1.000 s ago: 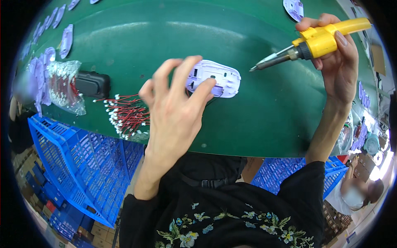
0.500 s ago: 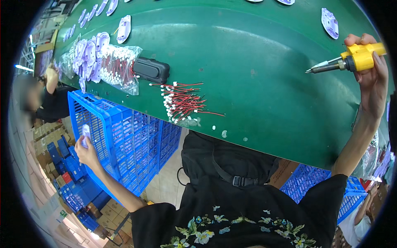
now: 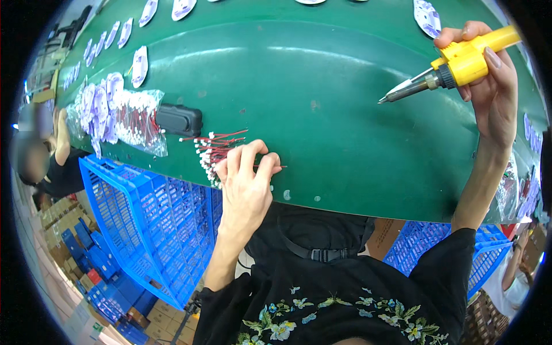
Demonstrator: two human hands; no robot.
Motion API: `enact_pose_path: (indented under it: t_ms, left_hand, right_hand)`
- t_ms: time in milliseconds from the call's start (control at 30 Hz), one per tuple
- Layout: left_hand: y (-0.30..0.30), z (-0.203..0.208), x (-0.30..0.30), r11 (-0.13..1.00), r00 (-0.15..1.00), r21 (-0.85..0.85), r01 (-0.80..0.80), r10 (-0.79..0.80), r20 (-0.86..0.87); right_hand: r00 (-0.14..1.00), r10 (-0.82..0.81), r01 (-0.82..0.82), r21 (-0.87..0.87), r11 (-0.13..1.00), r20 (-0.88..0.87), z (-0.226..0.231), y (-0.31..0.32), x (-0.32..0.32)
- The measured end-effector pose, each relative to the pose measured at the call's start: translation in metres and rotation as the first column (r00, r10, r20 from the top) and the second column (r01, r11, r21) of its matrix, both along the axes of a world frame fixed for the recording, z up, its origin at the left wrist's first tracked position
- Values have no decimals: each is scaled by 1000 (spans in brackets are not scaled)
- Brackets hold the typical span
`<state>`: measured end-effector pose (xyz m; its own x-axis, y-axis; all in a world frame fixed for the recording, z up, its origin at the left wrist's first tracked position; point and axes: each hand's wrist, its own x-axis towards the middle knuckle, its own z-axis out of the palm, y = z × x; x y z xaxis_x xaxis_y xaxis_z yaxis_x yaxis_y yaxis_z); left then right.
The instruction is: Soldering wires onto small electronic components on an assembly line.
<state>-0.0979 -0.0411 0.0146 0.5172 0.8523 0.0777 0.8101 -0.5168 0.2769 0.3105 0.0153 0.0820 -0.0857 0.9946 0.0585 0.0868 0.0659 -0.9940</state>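
Note:
My right hand (image 3: pixel 494 86) is wrapped round a yellow soldering iron (image 3: pixel 468 62), a thin feed tube running alongside its dark metal tip. The tip points left and hangs over the green table. My left hand (image 3: pixel 247 184) reaches onto a bunch of red wires with white connectors (image 3: pixel 210 150) at the table's near edge. Its fingers are curled and closed among the wires, and one wire end sticks out past the thumb. The hand covers much of the bunch. Behind it lies a black oblong case (image 3: pixel 179 119).
A clear bag of connector wires (image 3: pixel 138 122) lies beside a heap of pale purple plastic shells (image 3: pixel 99 109). More shells (image 3: pixel 427 18) are spread along the far side of the green table (image 3: pixel 345 149). Blue crates (image 3: pixel 152 224) stand below its edge. Another person sits at the far left.
My left hand has let go of a pale purple piece over the blue crate and moved right onto the wires. The soldering iron remains in my right hand, and the whole view has shifted.

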Motion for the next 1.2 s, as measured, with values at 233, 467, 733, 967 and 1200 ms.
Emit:
enact_pose_path:
  t_ms: [233, 467, 733, 967, 1200]
  left_hand:
    - [38, 9, 52, 985, 919, -119, 122, -67, 388]
    - [211, -5, 148, 997, 900, -62, -56, 77, 430]
    - [256, -17, 165, 966, 990, 235, -106, 79, 121]
    - [139, 32, 113, 931, 944, 243, 271, -307, 121]
    - [51, 22, 71, 958, 944, -197, 207, -142, 299]
  right_hand:
    - [995, -100, 100, 53, 994, -9, 11, -7, -6]
    - [994, -93, 97, 95, 991, -49, 19, -5, -16]
    - [922, -375, 386, 169, 907, -97, 50, -14, -17]
    - [935, -306, 354, 412, 839, -179, 41, -11, 10]
    - [969, -188, 191, 4, 982, -159, 26, -2, -44]
